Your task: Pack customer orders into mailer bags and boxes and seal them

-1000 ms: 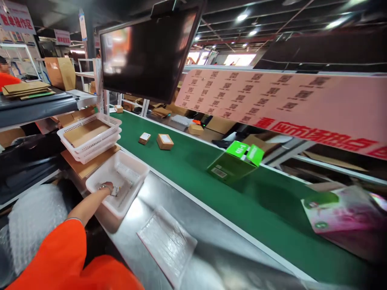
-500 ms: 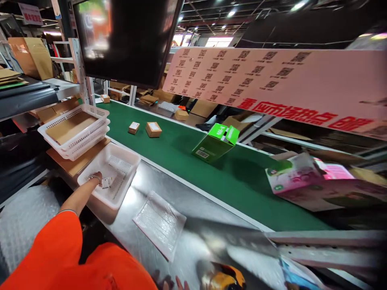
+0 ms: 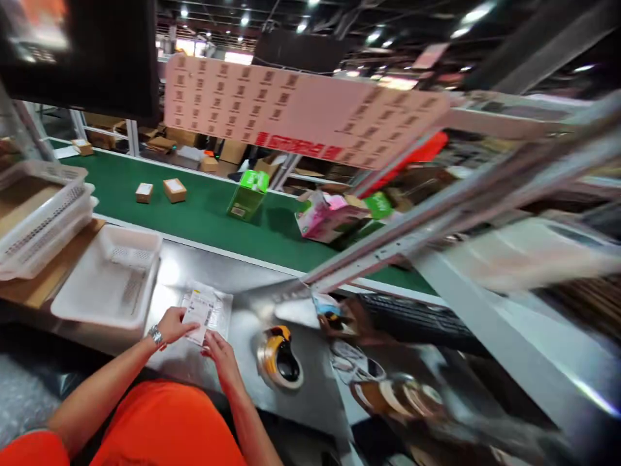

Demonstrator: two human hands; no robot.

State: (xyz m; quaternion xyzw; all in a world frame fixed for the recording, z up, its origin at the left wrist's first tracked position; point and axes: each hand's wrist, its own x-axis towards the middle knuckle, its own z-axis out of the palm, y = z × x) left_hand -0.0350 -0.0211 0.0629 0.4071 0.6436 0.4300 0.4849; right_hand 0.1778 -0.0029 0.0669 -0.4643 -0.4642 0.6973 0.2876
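Note:
A white printed label (image 3: pixel 198 316) is held in front of me, over a flat bubble-wrapped package (image 3: pixel 222 310) on the metal table. With its thumb laid across the label, my left hand (image 3: pixel 173 325), which wears a metal watch, is closed on the left edge. At the lower right edge, the fingers of my right hand (image 3: pixel 218 353) are closed on the label too. The label covers much of the package. A yellow-and-black tape dispenser (image 3: pixel 281 359) with a roll of clear tape lies to the right of my hands.
Left of the package stands a white plastic basket (image 3: pixel 104 278), beside stacked baskets (image 3: pixel 46 213). Behind runs a green conveyor belt (image 3: pixel 204 223) carrying small cartons (image 3: pixel 174 190) and a green box (image 3: pixel 248 195). A metal post (image 3: pixel 359 259) and a keyboard (image 3: pixel 417 317) are at right.
My left hand has come out of the white basket with the label and moved right, over the package. My right hand has risen into view and met the label. The view has swung right.

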